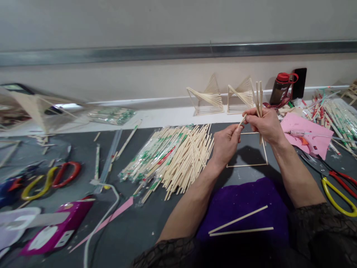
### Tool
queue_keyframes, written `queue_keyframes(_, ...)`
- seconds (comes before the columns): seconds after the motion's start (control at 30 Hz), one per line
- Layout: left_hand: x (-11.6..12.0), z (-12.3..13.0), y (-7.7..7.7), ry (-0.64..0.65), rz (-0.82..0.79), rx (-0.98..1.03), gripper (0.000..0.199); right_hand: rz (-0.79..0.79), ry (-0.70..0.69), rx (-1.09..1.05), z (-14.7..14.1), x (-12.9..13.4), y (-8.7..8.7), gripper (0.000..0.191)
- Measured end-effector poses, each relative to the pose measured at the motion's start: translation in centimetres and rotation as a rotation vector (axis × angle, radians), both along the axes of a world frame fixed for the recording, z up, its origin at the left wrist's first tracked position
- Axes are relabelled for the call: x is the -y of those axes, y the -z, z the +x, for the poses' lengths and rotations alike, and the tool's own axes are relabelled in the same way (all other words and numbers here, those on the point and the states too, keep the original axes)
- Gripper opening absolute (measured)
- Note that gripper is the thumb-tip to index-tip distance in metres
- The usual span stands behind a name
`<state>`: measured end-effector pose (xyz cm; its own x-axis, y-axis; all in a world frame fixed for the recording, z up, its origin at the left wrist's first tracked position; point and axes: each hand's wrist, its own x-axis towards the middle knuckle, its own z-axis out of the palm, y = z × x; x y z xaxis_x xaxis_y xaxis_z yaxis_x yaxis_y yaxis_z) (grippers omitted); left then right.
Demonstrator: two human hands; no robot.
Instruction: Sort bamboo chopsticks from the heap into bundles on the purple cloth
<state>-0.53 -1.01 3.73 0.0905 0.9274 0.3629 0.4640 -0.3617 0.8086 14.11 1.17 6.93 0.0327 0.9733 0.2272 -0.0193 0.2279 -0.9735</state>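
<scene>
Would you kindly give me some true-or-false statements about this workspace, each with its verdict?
1. The right hand holds several upright sticks. True.
2. The left hand lies flat on the table. False: the left hand pinches one thin stick.
3. Two loose sticks lie on the purple cloth. True.
4. The phone stands right of the bottle. True.
5. The bottle's cap is blue. False: the cap is red.

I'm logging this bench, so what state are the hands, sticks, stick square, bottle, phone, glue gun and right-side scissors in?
Left hand: fingers closed on a stick
Right hand: closed around upright sticks
Stick square: flat, partly hidden
Loose stick pile: unwrapped
Bottle: upright, capped
Phone: propped upright
Glue gun: lying down
Scissors: handles apart
</scene>
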Motion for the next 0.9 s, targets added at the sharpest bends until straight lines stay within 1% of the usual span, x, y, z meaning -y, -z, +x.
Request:
queue_keyframes(0.27,-0.3,-0.1,0.4,-0.031,0.059,-0.063,0.031,-0.003,0.013,-0.053,-0.6,-0.1,0.4,0.016)
queue_keyframes(0.53,-0.7,-0.2,1.1,-0.072,0.163,-0.204,0.031,0.008,0.184,0.064,-1.7,0.1,1.0,0.019)
queue_keyframes(0.63,-0.6,-0.1,1.0,-0.088,0.169,-0.234,0.029,0.018,0.206,0.038,-1.9,0.1,1.3,0.019)
queue_keyframes(0.73,-0.3,-0.1,0.5,-0.049,0.089,-0.126,0.03,-0.001,0.134,-0.049,-1.6,-0.2,1.3,0.017)
queue_keyframes(0.83,-0.3,-0.2,0.0,0.053,-0.1,0.078,0.035,-0.025,0.015,-0.123,-1.1,-0.4,1.1,0.017)
queue_keyframes(0.9,-0.5,-0.3,-0.1,0.104,-0.197,0.188,0.036,-0.051,-0.043,-0.143,-0.9,-0.4,1.0,0.021)
